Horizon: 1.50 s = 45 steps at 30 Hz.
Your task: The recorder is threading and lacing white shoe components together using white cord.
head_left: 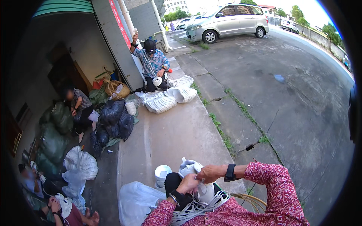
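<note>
A white shoe (190, 167) rests on my lap, its toe part partly covered by my hands. Over its middle my left hand (187, 184) and my right hand (208, 173) meet, fingers closed and pressed together on the shoe's upper. Any lace end between the fingertips is too small to make out. A bundle of long, flat white shoelaces (200, 211) spreads across my lap below the shoe. Just left of my knee stand stacked white round containers (163, 174), next to a clear plastic bag (138, 201).
Ahead on the concrete ledge (169, 132), a person (154, 62) sits with a white shoe behind bagged white shoes (160, 102). Dark sacks (113, 116) and a wicker basket (117, 89) lie left of them. Other people sit at the left. A silver van (230, 22) is parked beyond.
</note>
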Available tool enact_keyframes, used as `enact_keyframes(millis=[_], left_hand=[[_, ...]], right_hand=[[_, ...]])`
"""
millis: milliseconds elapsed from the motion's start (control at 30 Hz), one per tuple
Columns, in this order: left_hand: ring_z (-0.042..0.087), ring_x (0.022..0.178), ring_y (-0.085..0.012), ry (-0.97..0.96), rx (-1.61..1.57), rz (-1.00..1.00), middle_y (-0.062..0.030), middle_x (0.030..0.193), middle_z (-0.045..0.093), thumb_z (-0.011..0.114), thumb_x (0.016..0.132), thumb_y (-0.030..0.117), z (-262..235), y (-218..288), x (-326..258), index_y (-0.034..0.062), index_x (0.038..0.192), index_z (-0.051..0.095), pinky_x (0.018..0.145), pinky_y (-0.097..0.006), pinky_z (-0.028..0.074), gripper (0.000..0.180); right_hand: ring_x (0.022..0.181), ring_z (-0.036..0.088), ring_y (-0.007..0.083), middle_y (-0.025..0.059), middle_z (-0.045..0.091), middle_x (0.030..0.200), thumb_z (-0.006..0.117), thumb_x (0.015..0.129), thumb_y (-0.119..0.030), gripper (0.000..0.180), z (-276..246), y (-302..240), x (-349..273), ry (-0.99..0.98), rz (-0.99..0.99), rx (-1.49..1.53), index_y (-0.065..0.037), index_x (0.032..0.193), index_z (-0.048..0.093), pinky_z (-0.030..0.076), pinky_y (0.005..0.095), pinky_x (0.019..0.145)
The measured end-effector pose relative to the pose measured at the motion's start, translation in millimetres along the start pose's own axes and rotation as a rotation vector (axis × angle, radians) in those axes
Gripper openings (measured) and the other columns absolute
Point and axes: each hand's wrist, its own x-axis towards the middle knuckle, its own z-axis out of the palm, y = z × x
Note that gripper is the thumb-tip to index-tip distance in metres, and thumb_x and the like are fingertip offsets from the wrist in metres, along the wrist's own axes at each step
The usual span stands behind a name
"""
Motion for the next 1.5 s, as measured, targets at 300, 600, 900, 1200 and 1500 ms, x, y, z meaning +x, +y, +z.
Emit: enact_keyframes(millis=[300,600,900,1200,1500], left_hand=[[0.045,0.033,-0.0104,-0.059,0.108,-0.049,-0.0064,0.052,0.056,0.046,0.088,0.015,-5.2,-1.3,10.9,0.0020,0.096,0.061,0.028,-0.024,0.030,0.021],[0.046,0.033,-0.0097,-0.157,0.052,-0.072,-0.0065,0.051,0.056,0.051,0.086,0.013,-10.2,7.4,11.2,0.0007,0.083,0.061,0.028,-0.023,0.029,0.016],[0.045,0.032,-0.0117,-0.201,-0.054,-0.047,-0.0063,0.049,0.053,0.055,0.078,0.010,-16.3,6.5,12.9,0.0031,0.080,0.060,0.028,-0.024,0.029,0.009],[0.046,0.033,-0.0117,-0.172,-0.100,0.039,-0.0060,0.050,0.054,0.054,0.077,0.009,-10.2,-5.2,20.0,0.0038,0.080,0.058,0.029,-0.024,0.031,0.007],[0.061,0.061,-0.0310,0.678,0.577,0.415,-0.0155,0.067,0.061,0.057,0.079,0.011,-19.0,-28.7,15.6,0.0040,0.085,0.058,0.051,-0.038,0.046,0.009]], right_hand=[[0.074,0.062,0.0371,0.0187,0.063,0.076,0.062,0.074,-0.019,0.025,4.7,3.5,-0.2,0.036,0.030,0.053,-0.003,0.093,0.058,0.048,0.0453,0.063],[0.070,0.063,0.0354,0.0174,0.063,0.074,0.059,0.075,-0.017,0.017,-12.7,-17.8,-8.3,0.095,0.106,0.075,-0.005,0.087,0.061,0.048,0.0439,0.057],[0.067,0.063,0.0350,0.0165,0.061,0.071,0.059,0.077,-0.019,0.016,-5.7,-18.6,-9.2,0.191,0.122,0.098,-0.005,0.083,0.059,0.048,0.0424,0.055],[0.064,0.062,0.0346,0.0157,0.061,0.068,0.057,0.077,-0.019,0.015,-6.9,-17.3,-12.2,0.160,0.123,0.114,-0.006,0.082,0.060,0.047,0.0432,0.052],[0.066,0.060,0.0360,0.0161,0.060,0.070,0.057,0.076,-0.023,0.015,22.2,4.5,-0.1,0.151,0.081,0.105,-0.008,0.077,0.059,0.046,0.0453,0.056]])
